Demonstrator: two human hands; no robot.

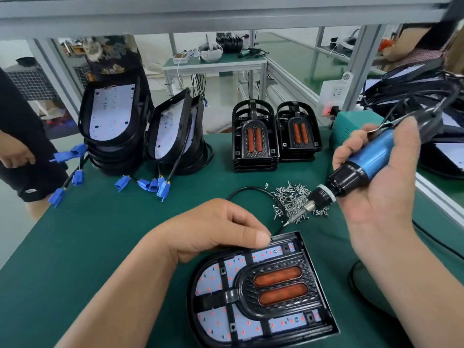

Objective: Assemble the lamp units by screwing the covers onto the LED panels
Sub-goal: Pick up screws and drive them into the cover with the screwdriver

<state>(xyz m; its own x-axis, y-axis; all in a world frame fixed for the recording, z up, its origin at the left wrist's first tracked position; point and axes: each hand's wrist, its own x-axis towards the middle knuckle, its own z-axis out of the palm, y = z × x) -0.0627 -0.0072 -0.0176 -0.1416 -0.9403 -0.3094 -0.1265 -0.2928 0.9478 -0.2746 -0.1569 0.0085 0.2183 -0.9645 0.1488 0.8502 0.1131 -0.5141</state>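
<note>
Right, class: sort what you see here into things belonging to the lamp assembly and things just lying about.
In the job: lamp unit, gripped at its edge by the left hand; electric screwdriver in the right hand; loose screws; stacked covers; stacked LED panels.
Lying about: green box; wall socket; far table.

Left grip (218, 229) low, fingers curled, thumb against forefinger; right grip (381, 197) raised, wrapped round screwdriver (376, 156).

Bright even light, soft shadows; edges bowed, perhaps slightly blurred.
</note>
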